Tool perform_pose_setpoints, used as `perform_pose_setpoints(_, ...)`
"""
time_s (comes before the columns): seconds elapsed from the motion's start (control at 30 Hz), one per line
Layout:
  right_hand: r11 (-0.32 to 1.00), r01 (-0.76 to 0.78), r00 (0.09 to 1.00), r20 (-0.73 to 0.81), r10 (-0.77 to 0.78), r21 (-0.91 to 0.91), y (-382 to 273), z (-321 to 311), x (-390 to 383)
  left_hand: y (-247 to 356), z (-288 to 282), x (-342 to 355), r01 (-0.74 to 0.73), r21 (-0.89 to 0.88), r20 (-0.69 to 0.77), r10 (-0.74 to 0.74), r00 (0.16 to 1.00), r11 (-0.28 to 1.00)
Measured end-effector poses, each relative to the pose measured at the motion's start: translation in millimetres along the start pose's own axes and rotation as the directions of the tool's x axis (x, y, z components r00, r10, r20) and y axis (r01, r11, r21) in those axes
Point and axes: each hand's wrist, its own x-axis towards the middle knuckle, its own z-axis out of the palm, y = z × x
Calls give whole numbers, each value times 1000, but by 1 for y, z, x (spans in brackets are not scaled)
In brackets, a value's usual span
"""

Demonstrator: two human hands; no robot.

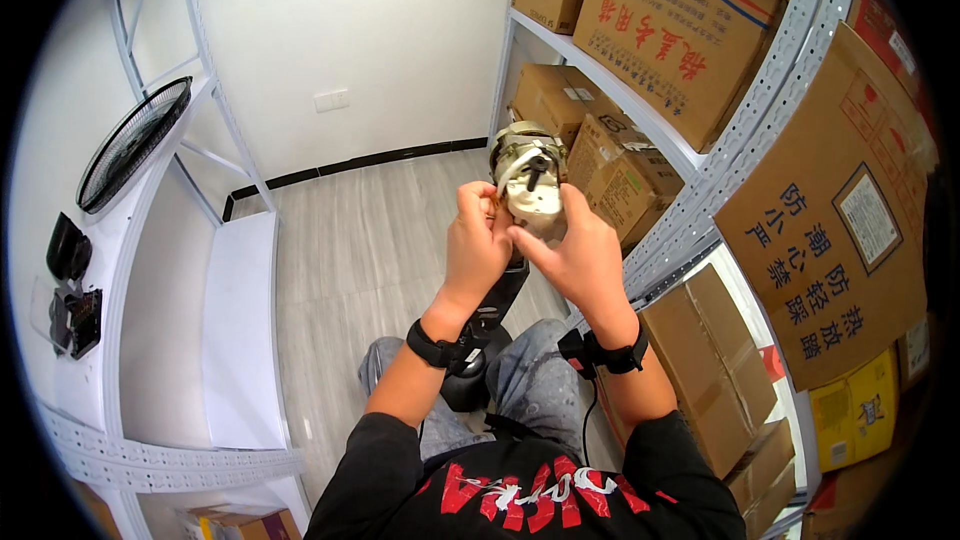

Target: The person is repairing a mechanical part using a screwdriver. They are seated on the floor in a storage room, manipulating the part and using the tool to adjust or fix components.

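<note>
The bared motor of an electric fan sits in front of me on top of a black fan stand, whose dark rounded base is between my legs. It has a metal body, a pale gearbox cover and a black knob-like piece, with a light wire looping along its left side. My left hand is closed at the motor's lower left, fingertips pinched near the wire; what is between them is too small to make out. My right hand grips the motor's right side, thumb across its lower front, fingers behind it.
On the white shelf at left lie a black fan grille, a black plastic cover and dark plastic parts. Metal racking with cardboard boxes stands close on my right. A large carton juts out there. Tiled floor stretches ahead.
</note>
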Motion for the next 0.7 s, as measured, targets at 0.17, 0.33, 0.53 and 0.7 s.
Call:
perform_pose_setpoints(0.17,990,1,998,-55,6,142,8,-8,0,0,-12,10,22,40,52,-24,998,999)
perform_pose_setpoints(0.33,882,26,971,-220,89,471,17,-53,1,1,-25,14,51,78,98,-59,993,996)
perform_pose_setpoints(0.53,875,239,882,-471,-15,421,37,-88,-12,1,-39,20,-46,108,168,28,985,993)
perform_pose_setpoints(0.7,865,208,886,-463,32,457,29,-103,-30,17,-48,28,-3,-47,189,11,982,999)
